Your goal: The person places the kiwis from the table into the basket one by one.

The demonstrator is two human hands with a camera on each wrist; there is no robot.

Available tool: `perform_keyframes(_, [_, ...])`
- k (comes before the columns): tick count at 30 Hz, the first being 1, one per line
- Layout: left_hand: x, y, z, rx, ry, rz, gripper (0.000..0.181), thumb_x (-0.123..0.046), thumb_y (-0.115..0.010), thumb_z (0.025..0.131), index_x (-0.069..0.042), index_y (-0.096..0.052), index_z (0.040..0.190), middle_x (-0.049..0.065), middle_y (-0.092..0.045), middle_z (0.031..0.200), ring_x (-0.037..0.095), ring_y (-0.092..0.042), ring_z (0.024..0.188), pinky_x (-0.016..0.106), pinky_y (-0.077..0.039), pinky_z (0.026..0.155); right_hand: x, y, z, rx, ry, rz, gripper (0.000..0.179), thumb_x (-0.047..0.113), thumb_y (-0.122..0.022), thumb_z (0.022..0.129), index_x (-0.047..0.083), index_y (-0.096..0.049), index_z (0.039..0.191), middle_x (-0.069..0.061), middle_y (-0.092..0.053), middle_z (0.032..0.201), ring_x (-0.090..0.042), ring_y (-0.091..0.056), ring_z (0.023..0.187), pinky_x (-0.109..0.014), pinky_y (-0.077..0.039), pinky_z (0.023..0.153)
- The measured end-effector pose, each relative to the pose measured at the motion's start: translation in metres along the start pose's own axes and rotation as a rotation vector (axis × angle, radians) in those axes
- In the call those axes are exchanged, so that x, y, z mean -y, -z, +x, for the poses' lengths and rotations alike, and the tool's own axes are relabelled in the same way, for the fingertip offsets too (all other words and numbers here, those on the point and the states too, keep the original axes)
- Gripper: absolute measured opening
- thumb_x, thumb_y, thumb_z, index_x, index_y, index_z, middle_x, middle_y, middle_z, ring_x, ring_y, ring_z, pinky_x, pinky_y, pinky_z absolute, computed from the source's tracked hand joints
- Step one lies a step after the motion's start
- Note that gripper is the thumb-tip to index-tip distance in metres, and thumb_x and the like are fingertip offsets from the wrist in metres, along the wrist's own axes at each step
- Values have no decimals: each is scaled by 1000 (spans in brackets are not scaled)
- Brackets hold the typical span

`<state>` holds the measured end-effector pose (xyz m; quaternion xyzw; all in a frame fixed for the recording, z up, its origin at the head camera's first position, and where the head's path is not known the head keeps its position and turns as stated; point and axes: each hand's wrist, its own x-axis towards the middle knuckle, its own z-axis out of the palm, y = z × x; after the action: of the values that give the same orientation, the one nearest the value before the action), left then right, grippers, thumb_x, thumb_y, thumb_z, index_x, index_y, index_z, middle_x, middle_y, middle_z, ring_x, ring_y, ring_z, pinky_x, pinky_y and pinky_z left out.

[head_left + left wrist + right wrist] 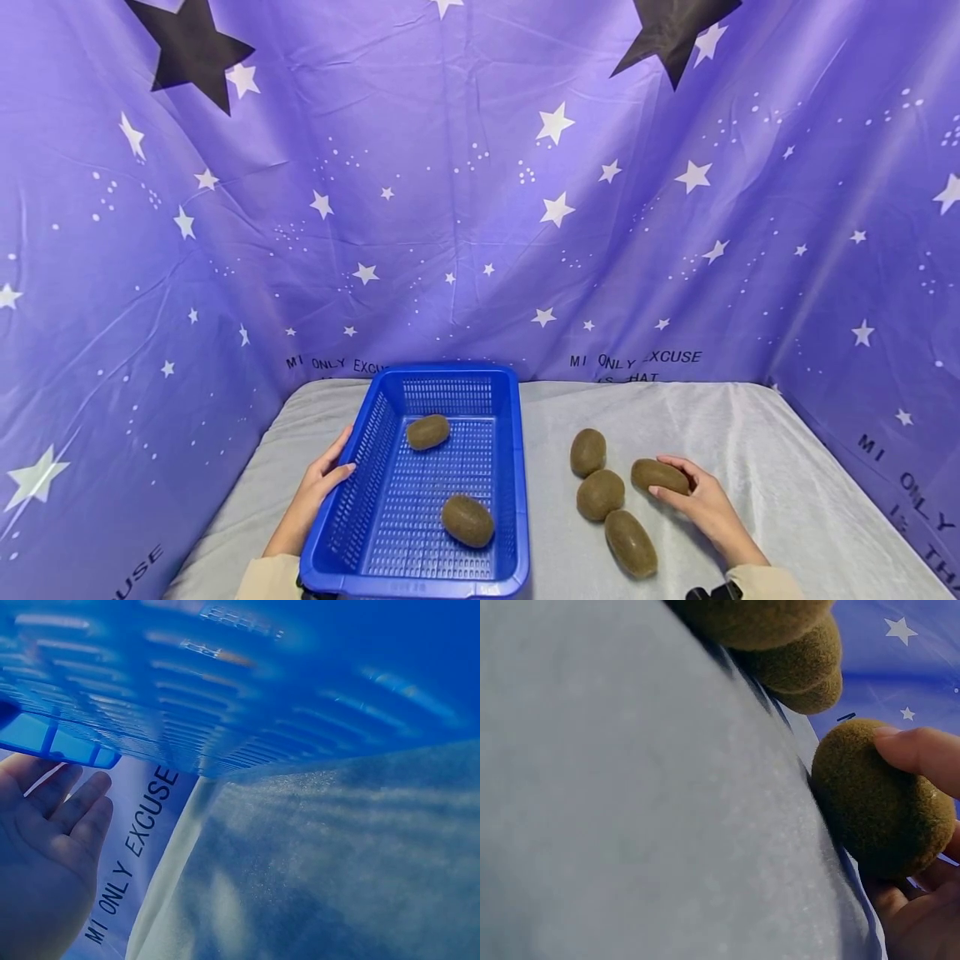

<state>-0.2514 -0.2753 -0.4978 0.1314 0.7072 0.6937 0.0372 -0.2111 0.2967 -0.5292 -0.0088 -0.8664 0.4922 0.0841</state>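
A blue plastic basket (420, 587) with slotted walls stands on the cloth, and two brown kiwis, one far (428, 432) and one near (468, 521), lie inside it. My left hand (318, 483) holds the basket's left rim, thumb lapping over the edge; in the left wrist view its fingers (82, 806) reach up to the rim's underside. To the right of the basket, my right hand (705, 500) grips a kiwi (654, 475) between thumb and fingers. The right wrist view shows this fuzzy kiwi (877, 799) low over the cloth, with the thumb on its top.
Three more kiwis, the far one (588, 452), the middle one (601, 495) and the near one (631, 543), lie in a row between basket and right hand. Pale grey cloth (750, 433) covers the table. Purple star-printed curtains (465, 208) enclose the back and sides.
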Motion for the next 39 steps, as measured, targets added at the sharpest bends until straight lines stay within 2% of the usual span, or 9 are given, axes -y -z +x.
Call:
perform_keyframes(6, [1, 0, 0, -5, 31, -4, 64, -10, -46, 97, -10, -14, 152, 17, -13, 155, 1, -50, 114, 29, -50, 85, 4, 2, 0, -5, 1, -10, 57, 19, -75, 80, -2, -53, 128, -18, -59, 118, 2, -53, 89, -16, -43, 76])
perform_keyframes(10, [1, 0, 0, -11, 10, 10, 63, -9, -46, 96, -8, -15, 152, 20, -14, 154, -1, -50, 113, 26, -49, 85, 9, 2, 2, -2, 2, -8, 57, 19, -75, 80, -1, -53, 128, -19, -59, 119, 1, -53, 90, -17, -43, 77])
perform_keyframes(13, [0, 1, 0, -8, -5, 14, 62, -8, -46, 97, -8, -16, 151, 22, -13, 153, -1, -49, 114, 25, -48, 85, 13, 2, 4, -10, 19, -22, 56, 19, -75, 79, -1, -54, 127, -20, -60, 118, 1, -53, 90, -17, -43, 78])
perform_keyframes(18, [-1, 0, 0, -3, 13, 4, 63, -11, -46, 97, -11, -16, 152, 21, -12, 154, 0, -49, 114, 27, -49, 85, 19, 2, 8, -21, 59, -28, 54, 19, -76, 79, 0, -56, 125, -20, -60, 117, 3, -53, 89, -18, -43, 77])
perform_keyframes(23, [-1, 0, 0, 3, 6, 9, 63, -10, -46, 97, -9, -15, 152, 21, -10, 155, -2, -48, 116, 24, -48, 87, 24, -1, 8, -30, 108, -32, 51, 18, -76, 78, -1, -58, 122, -20, -61, 114, 1, -54, 87, -18, -44, 76])
perform_keyframes(31, [-2, 1, -2, 14, 8, -20, 63, -10, -45, 98, -6, -12, 151, 20, -7, 155, -3, -47, 115, 24, -48, 86, 33, -9, 11, -21, 129, -41, 49, 20, -76, 78, 2, -60, 120, -15, -63, 111, 0, -54, 87, -19, -43, 77])
perform_keyframes(35, [-1, 0, -1, 26, 17, -32, 63, -10, -44, 98, -7, -10, 152, 19, -8, 155, 1, -49, 115, 27, -49, 86, 39, -13, 13, -5, 143, 6, 49, 18, -76, 79, 0, -59, 121, -17, -63, 112, -2, -56, 87, -20, -45, 77])
perform_keyframes(39, [-1, 0, 0, 11, 22, -20, 64, -10, -45, 98, -8, -12, 152, 19, -10, 155, 1, -49, 115, 28, -49, 86, 48, -16, 15, 15, 158, 49, 50, 17, -75, 79, -1, -58, 122, -18, -62, 113, -2, -56, 89, -20, -46, 78])
